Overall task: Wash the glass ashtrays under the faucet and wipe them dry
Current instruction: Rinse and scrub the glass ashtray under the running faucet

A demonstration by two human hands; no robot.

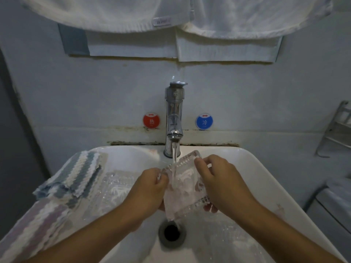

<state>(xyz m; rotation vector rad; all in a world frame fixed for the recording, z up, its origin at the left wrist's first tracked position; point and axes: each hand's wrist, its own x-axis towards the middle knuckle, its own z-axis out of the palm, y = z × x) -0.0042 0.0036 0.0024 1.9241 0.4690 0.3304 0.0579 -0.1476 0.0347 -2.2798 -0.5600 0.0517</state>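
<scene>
Two bare forearms enter from below. The left hand (pixel 150 186) and right hand (pixel 218 179) wear no gloves or sleeves.

A red round sticker (pixel 151 120) on the wall says "OYO" and 热 (that means hot). A blue round sticker (pixel 204 121) says "OYO" and 冷 (cold). The towel tag (pixel 162 21) is too blurry to read.

Ribbed clear-glass ashtray (pixel 185 186), glossy chrome faucet (pixel 173 118), smooth white sink (pixel 247 168), knitted cloth (pixel 79 173).
</scene>
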